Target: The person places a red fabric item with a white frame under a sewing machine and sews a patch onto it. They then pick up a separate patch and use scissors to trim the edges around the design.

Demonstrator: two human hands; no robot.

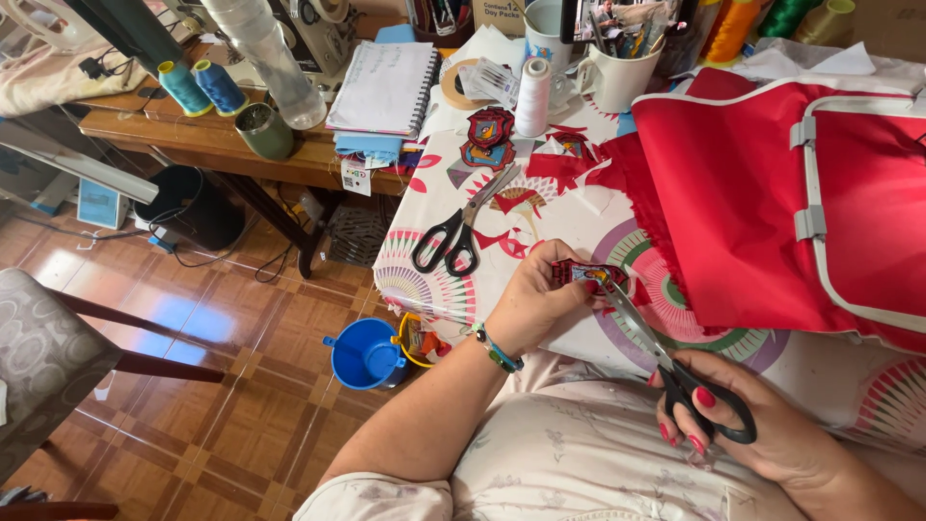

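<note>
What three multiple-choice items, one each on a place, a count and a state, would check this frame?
1. Where does the spare pair of scissors lie?
A. on the patterned tablecloth
B. on the tiled floor
C. on the notebook

2. How many finished patches lie stacked near the white thread cone?
A. two
B. five
C. none

3. What state are the scissors in the right hand?
A. lying unused
B. held, blades at the small patch
C. folded in red fabric

Answers: 1 A, the black-handled pair rests on the cloth left of the left hand. 2 A, two shield-shaped patches overlap there. 3 B, the right fingers are through the handles and the blade tips meet the patch that the left hand holds.
</note>
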